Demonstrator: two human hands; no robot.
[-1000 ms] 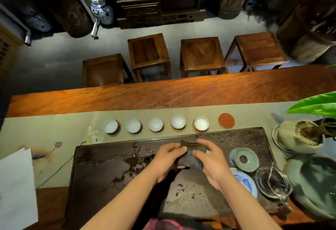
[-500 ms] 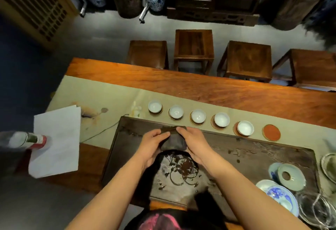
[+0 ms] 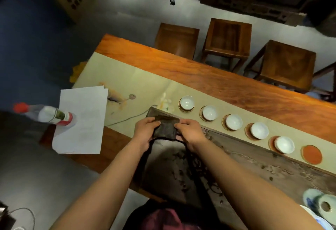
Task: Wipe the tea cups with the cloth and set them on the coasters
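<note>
A folded dark cloth (image 3: 166, 127) is held between my left hand (image 3: 145, 129) and my right hand (image 3: 190, 132) over the left end of the dark tea tray (image 3: 254, 164). Behind the tray, several white tea cups stand in a row on round coasters, from the leftmost cup (image 3: 187, 102) to the rightmost cup (image 3: 284, 144). One red coaster (image 3: 311, 154) at the right end of the row has no cup on it.
A beige runner (image 3: 131, 82) covers the wooden table (image 3: 227, 84). White paper sheets (image 3: 81, 118) and a red-capped bottle (image 3: 47, 115) lie to the left. A celadon lid and blue-white dishes (image 3: 321, 208) sit at the tray's right end. Wooden stools (image 3: 227, 38) stand behind the table.
The view has swung to the left. Both hands have carried the cloth from the middle of the tray toward its left end. The cups have not moved.
</note>
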